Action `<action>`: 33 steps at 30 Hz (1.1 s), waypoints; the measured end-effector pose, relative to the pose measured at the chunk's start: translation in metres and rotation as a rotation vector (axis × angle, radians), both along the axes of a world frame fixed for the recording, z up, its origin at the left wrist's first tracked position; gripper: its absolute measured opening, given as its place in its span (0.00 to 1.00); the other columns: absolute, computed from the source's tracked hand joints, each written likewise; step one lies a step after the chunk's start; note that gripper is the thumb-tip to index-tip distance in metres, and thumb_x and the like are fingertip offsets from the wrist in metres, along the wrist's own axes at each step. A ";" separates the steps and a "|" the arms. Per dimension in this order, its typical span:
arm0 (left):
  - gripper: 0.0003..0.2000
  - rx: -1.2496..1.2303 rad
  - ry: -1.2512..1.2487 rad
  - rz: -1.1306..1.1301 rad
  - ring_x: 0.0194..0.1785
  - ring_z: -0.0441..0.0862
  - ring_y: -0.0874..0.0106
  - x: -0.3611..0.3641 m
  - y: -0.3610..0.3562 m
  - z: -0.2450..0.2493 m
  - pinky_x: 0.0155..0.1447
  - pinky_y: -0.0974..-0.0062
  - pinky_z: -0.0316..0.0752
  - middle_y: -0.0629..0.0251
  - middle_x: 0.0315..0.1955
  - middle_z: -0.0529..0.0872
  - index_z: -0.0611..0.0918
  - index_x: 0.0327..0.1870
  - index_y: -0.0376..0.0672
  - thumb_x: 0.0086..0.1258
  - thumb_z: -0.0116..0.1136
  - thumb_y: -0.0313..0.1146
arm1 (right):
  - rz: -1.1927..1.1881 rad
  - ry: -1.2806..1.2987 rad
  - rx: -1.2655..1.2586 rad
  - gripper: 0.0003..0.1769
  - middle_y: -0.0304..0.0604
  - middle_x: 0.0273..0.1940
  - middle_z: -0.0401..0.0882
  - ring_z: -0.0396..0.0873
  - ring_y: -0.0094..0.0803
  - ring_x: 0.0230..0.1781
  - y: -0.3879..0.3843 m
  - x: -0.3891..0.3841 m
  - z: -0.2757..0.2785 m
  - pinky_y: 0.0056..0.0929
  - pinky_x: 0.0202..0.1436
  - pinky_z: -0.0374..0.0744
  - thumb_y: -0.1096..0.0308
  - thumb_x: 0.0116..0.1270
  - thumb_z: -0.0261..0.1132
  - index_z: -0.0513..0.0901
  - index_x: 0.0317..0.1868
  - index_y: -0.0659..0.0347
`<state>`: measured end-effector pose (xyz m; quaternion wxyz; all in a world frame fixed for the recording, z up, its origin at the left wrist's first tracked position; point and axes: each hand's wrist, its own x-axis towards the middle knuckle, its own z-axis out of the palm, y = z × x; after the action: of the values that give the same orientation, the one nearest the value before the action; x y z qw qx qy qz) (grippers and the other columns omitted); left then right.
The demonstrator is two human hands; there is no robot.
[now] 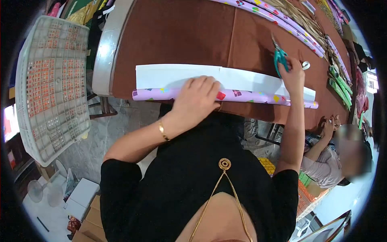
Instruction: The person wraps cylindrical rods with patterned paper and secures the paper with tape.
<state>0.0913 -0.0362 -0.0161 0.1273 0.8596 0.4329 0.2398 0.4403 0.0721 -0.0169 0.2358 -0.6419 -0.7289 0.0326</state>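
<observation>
A lilac patterned roll of wrapping paper (242,96) lies along the near edge of the brown table. Its white underside (173,76) is partly unrolled on the far side. My left hand (197,94) is closed over the roll near its middle, fingers bent across it onto the white side and thumb on the near side. Off to the right, my right hand (293,76) has its fingers on the teal handles of a pair of scissors (280,56), blades pointing away from me. Just beside that hand is a small white ring-shaped object (306,65), perhaps tape.
More lilac rolls (282,22) lie across the table's (177,32) far side, with brown paper strips behind. Green rolls (340,86) sit at the right. A white plastic crate (56,88) stands at the left. Another person (326,161) works at the right edge.
</observation>
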 end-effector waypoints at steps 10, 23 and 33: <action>0.28 0.002 0.065 0.081 0.61 0.75 0.63 -0.024 -0.008 -0.005 0.59 0.65 0.73 0.60 0.55 0.78 0.78 0.54 0.40 0.52 0.74 0.39 | 0.096 0.211 -0.293 0.18 0.44 0.39 0.86 0.84 0.25 0.37 -0.010 -0.090 0.018 0.27 0.42 0.81 0.70 0.64 0.69 0.81 0.53 0.66; 0.31 0.087 0.026 -0.046 0.58 0.75 0.64 0.015 0.002 -0.007 0.57 0.67 0.72 0.58 0.53 0.78 0.79 0.54 0.36 0.50 0.74 0.43 | -0.022 -0.269 -0.117 0.20 0.50 0.44 0.86 0.84 0.50 0.45 0.017 -0.083 0.002 0.46 0.47 0.81 0.55 0.65 0.69 0.82 0.50 0.58; 0.33 -0.012 0.107 -0.087 0.61 0.73 0.64 0.039 0.017 -0.009 0.59 0.65 0.71 0.60 0.60 0.76 0.77 0.58 0.39 0.53 0.73 0.47 | 0.238 -0.125 0.080 0.31 0.50 0.62 0.75 0.71 0.54 0.62 -0.021 -0.115 0.009 0.48 0.65 0.72 0.63 0.54 0.76 0.80 0.59 0.58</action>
<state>0.1302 -0.0196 -0.0253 0.1191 0.8884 0.4028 0.1851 0.3254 0.0510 -0.0084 0.2098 -0.5418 -0.8138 -0.0090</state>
